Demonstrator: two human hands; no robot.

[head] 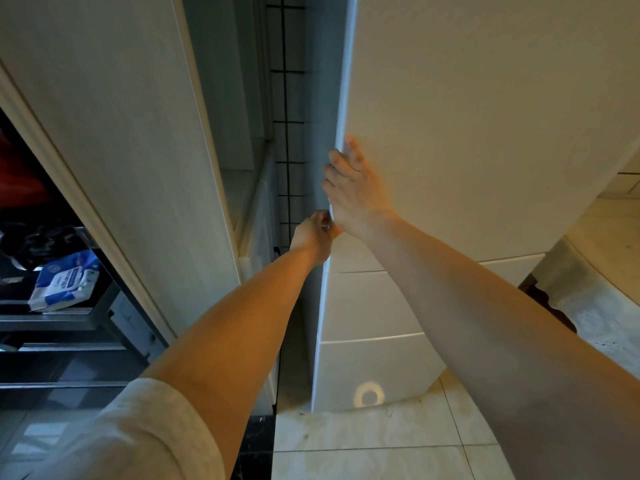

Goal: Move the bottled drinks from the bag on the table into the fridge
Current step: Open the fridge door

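Both hands (353,188) on fridge (467,133) edge

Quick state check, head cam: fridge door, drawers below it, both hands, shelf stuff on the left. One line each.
fridge door: looks shut, no interior visible
lower drawers: pushed in
left hand: fingers curled at the door's left edge
right hand: fingers hooked round the same edge, higher up
blue and white pack: lying on the dark shelf, sealed or not unclear
bottles and bag: not in view
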